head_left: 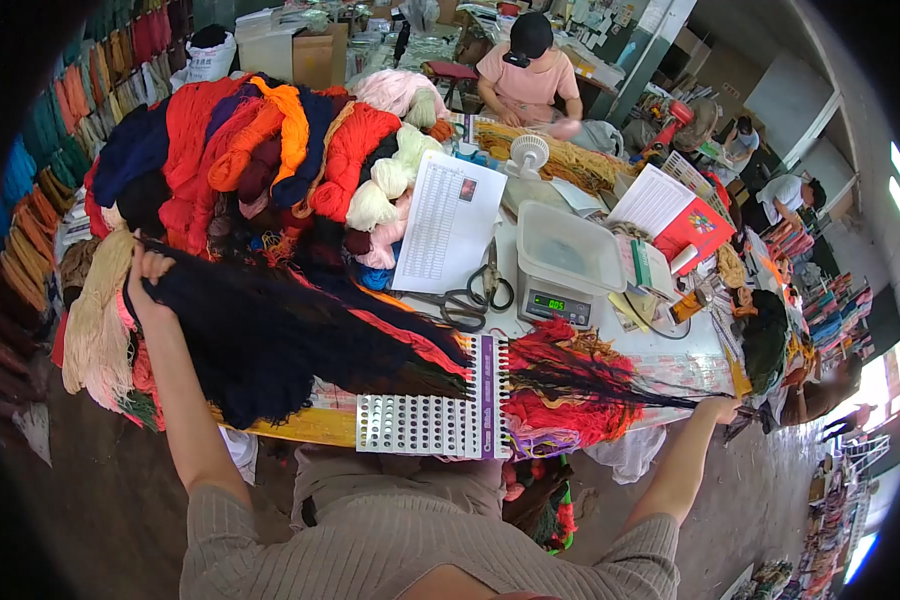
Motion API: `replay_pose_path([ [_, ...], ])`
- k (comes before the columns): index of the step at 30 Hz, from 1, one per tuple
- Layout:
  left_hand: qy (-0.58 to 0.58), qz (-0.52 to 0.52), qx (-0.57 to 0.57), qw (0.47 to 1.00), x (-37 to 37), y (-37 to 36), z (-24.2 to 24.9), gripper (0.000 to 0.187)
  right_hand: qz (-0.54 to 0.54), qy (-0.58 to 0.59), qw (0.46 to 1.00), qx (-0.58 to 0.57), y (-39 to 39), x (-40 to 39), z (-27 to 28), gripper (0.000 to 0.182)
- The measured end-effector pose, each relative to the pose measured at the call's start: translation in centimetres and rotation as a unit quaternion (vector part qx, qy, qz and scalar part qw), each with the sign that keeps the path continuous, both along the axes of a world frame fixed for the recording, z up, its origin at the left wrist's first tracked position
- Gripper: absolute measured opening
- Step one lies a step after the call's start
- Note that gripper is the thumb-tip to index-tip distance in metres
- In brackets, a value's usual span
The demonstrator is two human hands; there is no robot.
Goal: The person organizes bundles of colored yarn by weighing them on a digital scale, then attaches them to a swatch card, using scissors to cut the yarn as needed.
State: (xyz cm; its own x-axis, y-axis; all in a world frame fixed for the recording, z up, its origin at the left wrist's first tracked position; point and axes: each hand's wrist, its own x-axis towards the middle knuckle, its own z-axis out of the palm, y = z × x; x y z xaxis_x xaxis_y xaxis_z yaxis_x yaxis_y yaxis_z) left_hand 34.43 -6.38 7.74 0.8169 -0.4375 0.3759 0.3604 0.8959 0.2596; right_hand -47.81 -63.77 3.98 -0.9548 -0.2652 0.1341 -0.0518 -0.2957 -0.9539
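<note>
My left hand (152,268), raised at the left end of the table, is closed on a thick bundle of dark navy yarn (260,320). The bundle hangs in a wide sheet and runs right toward a white punched thread card (415,424) with a purple strip (487,385). Dark, red and orange strands lie at the card's holes. Beyond the card, long dark strands stretch over a red yarn heap (580,410) to my right hand (717,408), which is closed around them at the table's right front edge.
Behind lie piled yarn skeins (195,150), a printed sheet (448,215), black scissors (491,285) and a digital scale (557,306) with a clear plastic tub (570,248). A small fan (529,152) stands farther back. A person in pink (520,75) sits across the table.
</note>
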Motion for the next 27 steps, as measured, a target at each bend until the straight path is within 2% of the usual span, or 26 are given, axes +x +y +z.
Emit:
replay_pose_path([
  [2, 0.070, 0.090, 0.007, 0.993, 3.1, 1.6, -0.6, 0.025, 0.018, -0.024, 1.000, -0.008, -1.1, -3.6, -0.6, 0.027],
  [4, 0.068, 0.109, 0.048, 0.991, 6.4, 3.0, -1.0, 0.024, 0.181, -0.077, 0.979, -0.048, -0.7, -4.8, 0.3, 0.015],
  [5, 0.069, 0.125, 0.087, 0.986, 6.0, 3.1, 0.5, 0.023, 0.292, -0.051, 0.955, 0.015, -0.5, -4.8, 0.7, 0.012],
  [6, 0.027, 0.119, 0.136, 0.983, 5.5, 3.0, 1.9, 0.023, 0.397, -0.023, 0.914, 0.078, -0.4, -4.8, 1.2, 0.008],
  [7, 0.007, 0.133, 0.231, 0.964, 3.4, 2.3, 4.7, 0.024, 0.453, 0.034, 0.870, 0.191, -0.5, -4.2, 1.9, 0.004],
  [8, -0.013, 0.144, 0.326, 0.934, 1.3, 1.4, 7.3, 0.026, 0.560, 0.138, 0.765, 0.286, -0.2, -3.4, 3.1, 0.012],
  [9, -0.029, 0.171, 0.430, 0.886, 0.3, 0.6, 9.0, 0.030, 0.559, 0.313, 0.676, 0.364, 2.1, 0.1, 5.9, 0.022],
  [10, -0.061, 0.187, 0.503, 0.841, 0.5, 0.2, 9.9, 0.035, 0.598, 0.429, 0.575, 0.357, 2.1, 1.4, 7.6, 0.030],
  [11, -0.083, 0.235, 0.563, 0.788, -1.4, -1.1, 11.6, 0.035, 0.607, 0.465, 0.558, 0.322, 5.5, 6.3, 11.8, 0.033],
  [12, -0.099, 0.216, 0.557, 0.796, -0.6, -1.4, 11.9, 0.035, 0.644, 0.383, 0.596, 0.289, 7.5, 9.8, 15.1, 0.035],
  [13, -0.109, 0.198, 0.555, 0.800, -0.5, -1.9, 12.2, 0.034, 0.660, 0.455, 0.562, 0.203, 7.3, 11.3, 17.6, 0.032],
  [14, -0.120, 0.182, 0.552, 0.805, -0.8, -2.4, 12.6, 0.034, 0.692, 0.345, 0.625, 0.111, 7.1, 13.5, 19.0, 0.029],
  [15, -0.118, 0.159, 0.533, 0.823, -2.0, -3.2, 13.0, 0.031, 0.723, 0.286, 0.625, 0.073, 6.9, 15.1, 21.2, 0.028],
  [16, -0.120, 0.111, 0.479, 0.862, -2.8, -3.5, 12.9, 0.027, 0.749, 0.271, 0.604, 0.016, 6.1, 16.2, 23.7, 0.025],
  [17, -0.118, 0.064, 0.422, 0.897, -3.2, -3.7, 12.4, 0.023, 0.754, 0.225, 0.617, -0.032, 5.1, 17.6, 25.6, 0.023],
  [18, -0.143, -0.058, 0.322, 0.934, -3.2, -3.6, 11.7, 0.017, 0.755, 0.180, 0.625, -0.080, 4.0, 19.0, 27.3, 0.021],
  [20, -0.199, -0.213, 0.125, 0.948, -3.4, -4.2, 9.3, 0.022, 0.809, 0.134, 0.558, -0.128, 2.2, 21.4, 31.0, 0.022],
  [22, -0.131, -0.210, 0.061, 0.967, -6.0, -4.7, 7.8, 0.035, 0.808, 0.160, 0.540, -0.173, 0.5, 23.9, 34.4, 0.022],
  [24, -0.094, -0.221, 0.015, 0.971, -9.1, -5.4, 7.0, 0.042, 0.759, 0.174, 0.596, -0.196, 1.9, 26.6, 37.1, 0.022],
  [25, -0.073, -0.219, 0.004, 0.973, -10.3, -5.7, 6.4, 0.044, 0.750, 0.183, 0.602, -0.206, 0.9, 27.1, 38.5, 0.023],
  [27, -0.053, -0.234, -0.029, 0.970, -12.7, -6.5, 5.6, 0.042, 0.702, 0.169, 0.657, -0.217, 3.0, 29.3, 40.4, 0.027],
])
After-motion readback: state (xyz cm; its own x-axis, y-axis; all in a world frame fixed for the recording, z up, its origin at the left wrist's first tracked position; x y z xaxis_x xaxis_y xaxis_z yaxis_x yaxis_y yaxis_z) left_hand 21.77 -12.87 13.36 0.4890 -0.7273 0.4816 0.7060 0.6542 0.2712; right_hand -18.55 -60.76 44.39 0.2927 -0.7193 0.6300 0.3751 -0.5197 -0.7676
